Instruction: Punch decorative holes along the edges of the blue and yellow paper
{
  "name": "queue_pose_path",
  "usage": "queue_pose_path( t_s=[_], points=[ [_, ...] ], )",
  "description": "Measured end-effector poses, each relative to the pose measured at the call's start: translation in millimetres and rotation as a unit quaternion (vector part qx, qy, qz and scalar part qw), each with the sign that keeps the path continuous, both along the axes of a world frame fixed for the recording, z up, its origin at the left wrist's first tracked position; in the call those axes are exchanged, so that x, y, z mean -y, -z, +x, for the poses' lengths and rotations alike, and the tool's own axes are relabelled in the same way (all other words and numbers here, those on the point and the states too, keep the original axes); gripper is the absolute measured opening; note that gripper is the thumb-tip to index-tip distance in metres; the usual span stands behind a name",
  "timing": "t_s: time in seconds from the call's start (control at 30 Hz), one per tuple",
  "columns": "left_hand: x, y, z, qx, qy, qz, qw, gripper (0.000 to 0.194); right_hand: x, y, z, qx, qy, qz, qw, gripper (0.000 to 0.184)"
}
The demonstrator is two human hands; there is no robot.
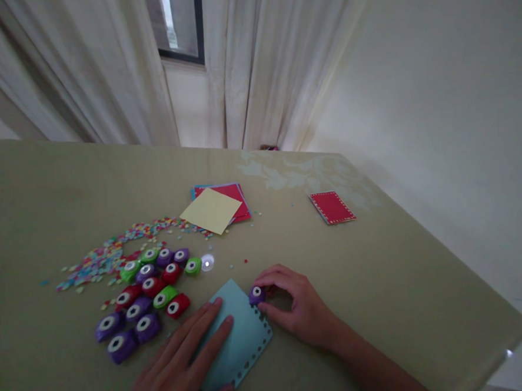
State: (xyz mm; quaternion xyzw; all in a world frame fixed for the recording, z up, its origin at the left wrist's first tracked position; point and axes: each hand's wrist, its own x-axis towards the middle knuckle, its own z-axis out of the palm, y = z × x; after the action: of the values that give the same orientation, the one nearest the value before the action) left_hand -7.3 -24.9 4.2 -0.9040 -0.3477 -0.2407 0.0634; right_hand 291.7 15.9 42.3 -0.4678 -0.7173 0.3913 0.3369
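- One small purple punch (257, 293) sits at the right edge of the light blue card (237, 338), near the table's front; I see my right hand (294, 305) pinching it between fingertips and thumb.
- I judge the card thin and floppy, so my left hand (183, 365) lies flat on it, fingers spread, gripping nothing.
- Spare punches (143, 297) and confetti (114, 254) lie to the left.

Two bare hands, the left hand (187, 365) and right hand (301, 308), with bare forearms; no sleeves, rings or watch visible.
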Motion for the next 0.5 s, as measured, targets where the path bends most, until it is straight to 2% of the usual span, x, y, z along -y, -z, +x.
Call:
queue_pose_path(
  t_s=[0.23, 0.5],
  points=[
    [1, -3.2, 0, -0.013, 0.007, 0.004, 1.000, 0.062, 0, -1.9, -1, 0.024, -0.047, 0.009, 0.999, 0.027],
    [-1, -12.8, 1, -0.009, 0.016, -0.003, 1.000, 0.062, 1, -0.1, 2, 0.053, -0.060, 0.017, 0.997, 0.030]
  ],
)
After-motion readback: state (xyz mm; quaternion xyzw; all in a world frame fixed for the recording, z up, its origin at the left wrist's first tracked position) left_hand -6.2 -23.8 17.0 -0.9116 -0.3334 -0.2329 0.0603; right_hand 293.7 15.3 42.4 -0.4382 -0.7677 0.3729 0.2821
